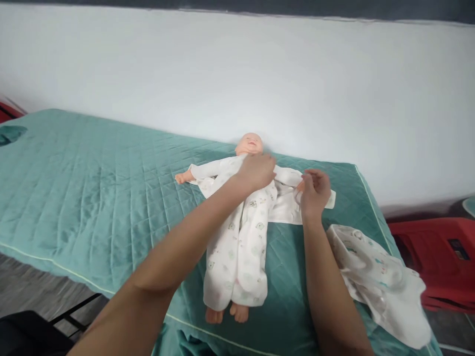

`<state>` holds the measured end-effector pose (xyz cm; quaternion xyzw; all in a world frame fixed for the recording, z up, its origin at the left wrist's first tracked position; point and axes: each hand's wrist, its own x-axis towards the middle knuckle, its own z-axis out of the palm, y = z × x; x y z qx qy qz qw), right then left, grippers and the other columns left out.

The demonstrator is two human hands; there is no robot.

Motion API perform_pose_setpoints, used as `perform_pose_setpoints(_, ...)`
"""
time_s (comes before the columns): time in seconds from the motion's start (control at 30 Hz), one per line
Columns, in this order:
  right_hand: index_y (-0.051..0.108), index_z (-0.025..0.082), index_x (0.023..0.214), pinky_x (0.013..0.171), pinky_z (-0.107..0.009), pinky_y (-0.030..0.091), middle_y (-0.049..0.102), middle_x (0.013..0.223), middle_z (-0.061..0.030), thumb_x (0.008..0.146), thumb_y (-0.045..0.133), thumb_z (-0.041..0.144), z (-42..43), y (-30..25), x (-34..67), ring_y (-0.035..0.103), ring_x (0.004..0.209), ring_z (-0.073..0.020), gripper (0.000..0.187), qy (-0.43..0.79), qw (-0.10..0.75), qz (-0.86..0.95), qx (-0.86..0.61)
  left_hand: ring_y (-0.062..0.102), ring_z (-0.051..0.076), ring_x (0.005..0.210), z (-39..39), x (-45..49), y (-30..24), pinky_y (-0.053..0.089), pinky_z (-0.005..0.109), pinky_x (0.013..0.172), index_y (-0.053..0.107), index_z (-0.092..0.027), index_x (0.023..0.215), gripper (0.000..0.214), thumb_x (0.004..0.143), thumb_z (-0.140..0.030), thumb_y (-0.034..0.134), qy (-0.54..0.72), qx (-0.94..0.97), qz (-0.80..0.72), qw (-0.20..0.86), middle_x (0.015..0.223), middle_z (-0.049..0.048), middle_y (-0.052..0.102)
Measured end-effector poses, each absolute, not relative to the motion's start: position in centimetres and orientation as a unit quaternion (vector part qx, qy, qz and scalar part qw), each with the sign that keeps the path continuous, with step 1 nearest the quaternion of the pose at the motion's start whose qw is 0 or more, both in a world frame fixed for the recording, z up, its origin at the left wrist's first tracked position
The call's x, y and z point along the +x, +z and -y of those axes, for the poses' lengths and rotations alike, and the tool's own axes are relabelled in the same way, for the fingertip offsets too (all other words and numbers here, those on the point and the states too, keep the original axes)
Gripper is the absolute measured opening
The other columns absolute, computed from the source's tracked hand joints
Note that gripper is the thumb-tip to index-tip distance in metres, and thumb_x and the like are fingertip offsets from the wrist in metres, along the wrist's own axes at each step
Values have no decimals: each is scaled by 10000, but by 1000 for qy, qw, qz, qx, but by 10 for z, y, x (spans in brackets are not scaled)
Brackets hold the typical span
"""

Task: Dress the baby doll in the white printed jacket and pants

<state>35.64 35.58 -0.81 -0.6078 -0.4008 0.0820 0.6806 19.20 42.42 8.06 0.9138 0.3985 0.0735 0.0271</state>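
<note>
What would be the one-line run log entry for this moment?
left hand: on doll chest | right hand: pinching romper sleeve | spare garment: right, on bed

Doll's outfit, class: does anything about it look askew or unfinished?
Yes. The romper lies open on one side: its flap spreads on the green cover beside the doll, near the right hand, while the left hand rests on the chest.
</note>
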Motion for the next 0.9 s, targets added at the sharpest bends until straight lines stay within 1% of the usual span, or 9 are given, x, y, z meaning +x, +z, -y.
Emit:
perform_pose_setpoints(0.07, 627, 210, 1037, 852, -358, 526, 694, 990, -42, 878, 547, 434, -353, -5, 335, 663, 894, -185, 287, 135, 635, 456, -608, 577, 266, 1179, -420, 157, 73, 439, 390, 1002, 630, -173, 1163, 321, 957, -366, 479, 187, 875, -440, 84, 1231, 105, 653)
perform_pose_setpoints(0.17, 640, 229, 1064, 874, -399, 507, 722, 971, -48, 882, 563, 524, -349, -3, 311, 664, 916, -226, 355, 191, 528, 524, -640, 567, 218, 1198, -415, 112, 51, 432, 348, 1039, 624, -208, 1172, 336, 970, -406, 442, 349, 782, -486, 179, 1260, 71, 642)
perform_pose_setpoints(0.27, 634, 238, 1073, 868, -448, 493, 733, 902, -49, 881, 534, 612, -348, -4, 302, 664, 873, -263, 432, 237, 460, 528, -673, 594, 210, 1133, -414, 87, 31, 436, 353, 1043, 658, -208, 1105, 343, 964, -431, 440, 411, 708, -520, 244, 1176, 67, 671)
perform_pose_setpoints(0.33, 615, 246, 1097, 865, -450, 501, 729, 923, -46, 874, 529, 639, -349, -7, 301, 664, 887, -263, 460, 269, 467, 519, -663, 598, 208, 1118, -414, 82, 25, 436, 356, 1049, 679, -218, 1065, 333, 955, -439, 455, 418, 683, -531, 278, 1145, 60, 679)
perform_pose_setpoints(0.43, 572, 266, 1163, 934, -432, 509, 702, 1106, -38, 867, 556, 626, -351, -12, 301, 645, 1023, -235, 466, 306, 512, 514, -616, 591, 203, 1135, -415, 84, 24, 435, 347, 1057, 689, -220, 1046, 306, 938, -425, 489, 437, 654, -532, 313, 1157, 52, 679)
perform_pose_setpoints(0.53, 544, 289, 1235, 1063, -446, 451, 623, 1305, -34, 880, 567, 589, -351, -14, 301, 582, 1193, -217, 466, 306, 527, 520, -599, 597, 196, 1120, -416, 88, 23, 443, 337, 1045, 683, -204, 1045, 296, 934, -409, 501, 469, 636, -518, 326, 1152, 50, 687)
perform_pose_setpoints(0.63, 524, 309, 1292, 1133, -477, 389, 566, 1389, -36, 890, 559, 573, -349, -13, 301, 520, 1293, -221, 482, 293, 527, 519, -606, 597, 192, 1124, -417, 90, 17, 444, 338, 1043, 666, -213, 1081, 303, 942, -417, 490, 484, 637, -505, 324, 1173, 47, 682)
perform_pose_setpoints(0.77, 520, 323, 1308, 1203, -489, 294, 502, 1463, -16, 880, 565, 580, -347, -9, 302, 415, 1400, -219, 501, 276, 530, 513, -616, 581, 193, 1127, -423, 96, 14, 431, 350, 1059, 641, -218, 1130, 312, 960, -405, 457, 461, 687, -495, 265, 1195, 64, 652)
perform_pose_setpoints(0.9, 512, 334, 1331, 1224, -501, 250, 480, 1492, -3, 885, 554, 592, -346, -8, 302, 378, 1433, -226, 517, 304, 512, 499, -630, 457, 230, 1289, -432, 106, 20, 333, 398, 1150, 613, -219, 1194, 359, 965, -438, 444, 399, 764, -470, 188, 1308, 71, 588)
